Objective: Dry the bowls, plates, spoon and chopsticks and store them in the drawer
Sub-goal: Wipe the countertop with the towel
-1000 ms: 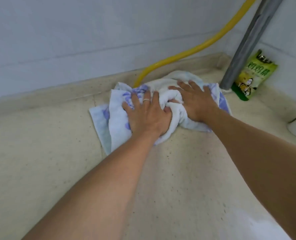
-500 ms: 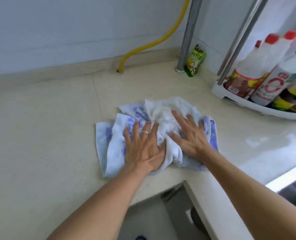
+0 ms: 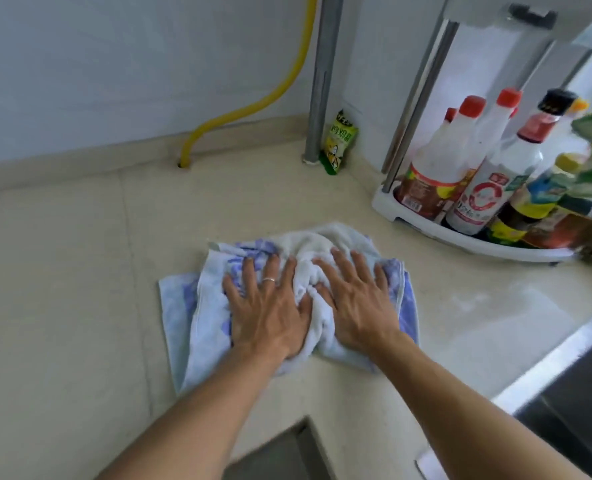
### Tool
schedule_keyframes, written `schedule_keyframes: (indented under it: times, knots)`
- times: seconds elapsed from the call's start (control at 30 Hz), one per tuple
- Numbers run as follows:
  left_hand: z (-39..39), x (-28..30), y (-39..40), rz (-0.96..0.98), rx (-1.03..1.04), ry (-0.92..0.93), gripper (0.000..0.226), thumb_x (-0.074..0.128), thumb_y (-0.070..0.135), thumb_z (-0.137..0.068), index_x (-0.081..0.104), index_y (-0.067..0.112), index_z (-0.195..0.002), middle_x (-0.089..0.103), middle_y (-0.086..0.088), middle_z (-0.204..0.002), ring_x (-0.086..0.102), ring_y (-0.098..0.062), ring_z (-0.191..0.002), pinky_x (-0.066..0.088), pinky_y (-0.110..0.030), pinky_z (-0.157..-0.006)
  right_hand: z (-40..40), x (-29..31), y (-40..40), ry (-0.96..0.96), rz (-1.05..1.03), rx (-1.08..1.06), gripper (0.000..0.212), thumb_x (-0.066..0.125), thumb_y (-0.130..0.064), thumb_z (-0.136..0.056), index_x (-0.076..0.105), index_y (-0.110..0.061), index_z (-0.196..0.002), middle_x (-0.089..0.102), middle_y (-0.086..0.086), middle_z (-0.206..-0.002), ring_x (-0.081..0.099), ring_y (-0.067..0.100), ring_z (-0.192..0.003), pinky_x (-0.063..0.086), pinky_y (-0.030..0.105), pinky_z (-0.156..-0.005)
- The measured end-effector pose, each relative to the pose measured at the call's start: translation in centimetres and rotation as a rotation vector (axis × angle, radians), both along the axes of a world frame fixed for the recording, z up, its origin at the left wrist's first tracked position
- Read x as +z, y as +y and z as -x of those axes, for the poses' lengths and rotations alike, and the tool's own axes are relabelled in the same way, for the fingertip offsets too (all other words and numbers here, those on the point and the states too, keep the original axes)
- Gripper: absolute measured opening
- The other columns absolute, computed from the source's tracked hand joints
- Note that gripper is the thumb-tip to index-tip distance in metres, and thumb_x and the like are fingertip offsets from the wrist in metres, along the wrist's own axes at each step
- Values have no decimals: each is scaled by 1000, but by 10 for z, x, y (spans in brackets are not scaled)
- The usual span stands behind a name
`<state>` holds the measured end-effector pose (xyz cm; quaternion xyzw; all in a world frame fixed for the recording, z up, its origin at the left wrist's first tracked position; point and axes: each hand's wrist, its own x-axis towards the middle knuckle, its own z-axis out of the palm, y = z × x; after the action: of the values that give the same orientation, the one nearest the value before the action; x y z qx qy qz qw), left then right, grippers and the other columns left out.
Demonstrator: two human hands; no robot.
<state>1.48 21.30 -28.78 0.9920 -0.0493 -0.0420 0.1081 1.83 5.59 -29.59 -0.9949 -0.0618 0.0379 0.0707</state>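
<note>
Left hand [image 3: 270, 311] and right hand [image 3: 358, 301] laid flat, fingers spread, on bunched towel [image 3: 308, 268]; pressure best kept even, cloth gathered before dishes are dried.

Left hand [image 3: 270, 313], right hand [image 3: 358, 306] flat, fingers [image 3: 249, 271] spread.

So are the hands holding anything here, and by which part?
Nothing gripped: left hand and right hand press flat on the towel's bunched middle.

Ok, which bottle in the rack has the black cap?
The bottle with the black cap, red band under the cap, standing right of the red-capped white bottles.
</note>
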Motion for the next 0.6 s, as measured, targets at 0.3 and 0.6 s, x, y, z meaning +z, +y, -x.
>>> schedule_keyframes:
  times: [0.3,0.6]
  knots:
    - [-192,-8,-18,-4,-21,-115,60,34,50,-101,23,29,-157,17,-5,-165,9,-34,-152,2,-64,-118,-197,-11,-28,-133,111,73,64,29,-58,-101,19,-32,-158,16,-1,-166,13,31,-152,11,54,-118]
    - [-161,-8,-11,-41,-118,-115,60,24,60,-98,25,35,-153,22,6,-162,12,-30,-149,10,-54,-119,-151,-1,-26,-81,135,30,83,-2,-66,-85,17,-31,-158,17,-2,-166,16,29,-151,13,54,-120]
